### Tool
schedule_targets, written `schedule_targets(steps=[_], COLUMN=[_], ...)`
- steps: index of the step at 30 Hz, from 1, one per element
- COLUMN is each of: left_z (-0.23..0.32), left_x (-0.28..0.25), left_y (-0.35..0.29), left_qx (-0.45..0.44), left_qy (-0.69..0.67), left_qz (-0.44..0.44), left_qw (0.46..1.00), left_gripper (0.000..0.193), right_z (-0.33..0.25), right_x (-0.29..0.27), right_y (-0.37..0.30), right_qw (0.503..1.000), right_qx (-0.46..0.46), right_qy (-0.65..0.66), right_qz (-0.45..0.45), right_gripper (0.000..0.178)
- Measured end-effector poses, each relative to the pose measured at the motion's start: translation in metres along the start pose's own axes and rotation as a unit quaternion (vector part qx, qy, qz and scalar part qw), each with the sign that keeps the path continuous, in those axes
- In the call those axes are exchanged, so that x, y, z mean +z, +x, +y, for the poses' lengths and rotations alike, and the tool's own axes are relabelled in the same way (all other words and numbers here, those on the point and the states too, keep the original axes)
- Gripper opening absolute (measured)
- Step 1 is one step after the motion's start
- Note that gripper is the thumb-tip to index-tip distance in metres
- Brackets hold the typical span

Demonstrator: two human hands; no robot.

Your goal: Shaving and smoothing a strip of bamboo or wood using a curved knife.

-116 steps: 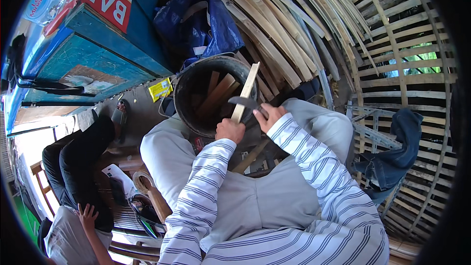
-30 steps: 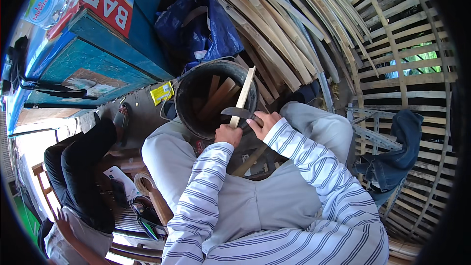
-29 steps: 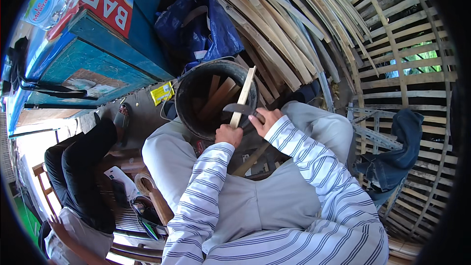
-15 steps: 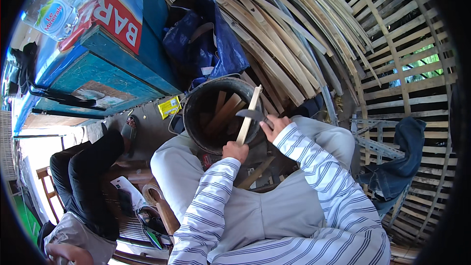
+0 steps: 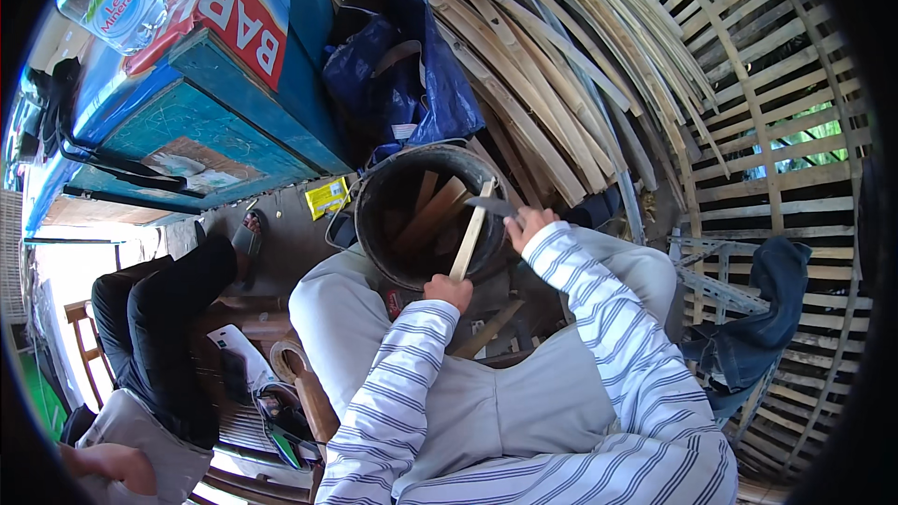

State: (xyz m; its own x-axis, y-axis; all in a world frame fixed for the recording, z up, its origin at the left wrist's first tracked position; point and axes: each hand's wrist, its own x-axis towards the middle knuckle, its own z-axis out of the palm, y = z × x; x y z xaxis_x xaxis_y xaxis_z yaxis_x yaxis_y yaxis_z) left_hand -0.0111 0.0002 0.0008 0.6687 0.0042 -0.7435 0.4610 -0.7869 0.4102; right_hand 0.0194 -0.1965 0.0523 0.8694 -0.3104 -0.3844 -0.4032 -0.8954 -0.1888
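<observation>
My left hand (image 5: 449, 292) is closed round the lower end of a pale wooden strip (image 5: 472, 238), which slants up over the rim of a dark bucket (image 5: 367, 241). In my right hand (image 5: 531, 226) is a knife (image 5: 490, 205), its handle inside my curled fingers. The dark curved blade lies across the strip near its upper end. Inside the bucket are several brown wood pieces (image 5: 432, 217). The bucket stands between my knees.
A blue bag (image 5: 449, 98) and long wooden slats (image 5: 533, 84) lie beyond the bucket. A teal cabinet (image 5: 253, 136) stands left, near a yellow packet (image 5: 327, 197). Another person's legs (image 5: 173, 323) are at left; a slatted wall (image 5: 767, 168) and denim cloth (image 5: 762, 327) at right.
The strip's upper end has dipped slightly, and the knife has shifted up toward that end. At the left, the other person's arm has moved.
</observation>
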Motion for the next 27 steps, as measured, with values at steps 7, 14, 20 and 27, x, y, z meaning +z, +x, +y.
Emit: schedule_targets(steps=[7, 14, 20, 27], left_z=[-0.006, -0.014, 0.003, 0.006], left_x=[-0.02, -0.018, -0.023, -0.013], left_y=[-0.001, 0.008, 0.008, 0.033], left_qx=[0.091, 0.131, 0.115, 0.072], left_qy=[0.036, 0.061, 0.067, 0.033], left_qz=[0.036, 0.052, 0.041, 0.016], left_qw=[0.995, 0.988, 0.99, 0.997], left_gripper=[0.043, 0.041, 0.044, 0.051], right_z=[-0.005, 0.005, 0.031, 0.011], right_x=[-0.081, -0.077, -0.043, -0.002], right_y=[-0.008, -0.024, -0.017, -0.013], right_qw=[0.935, 0.819, 0.9, 0.985], right_qx=[-0.052, 0.063, 0.022, -0.038], right_qy=[0.304, 0.557, 0.407, 0.152], right_qz=[0.175, 0.125, 0.152, 0.066], right_gripper=[0.044, 0.033, 0.039, 0.05])
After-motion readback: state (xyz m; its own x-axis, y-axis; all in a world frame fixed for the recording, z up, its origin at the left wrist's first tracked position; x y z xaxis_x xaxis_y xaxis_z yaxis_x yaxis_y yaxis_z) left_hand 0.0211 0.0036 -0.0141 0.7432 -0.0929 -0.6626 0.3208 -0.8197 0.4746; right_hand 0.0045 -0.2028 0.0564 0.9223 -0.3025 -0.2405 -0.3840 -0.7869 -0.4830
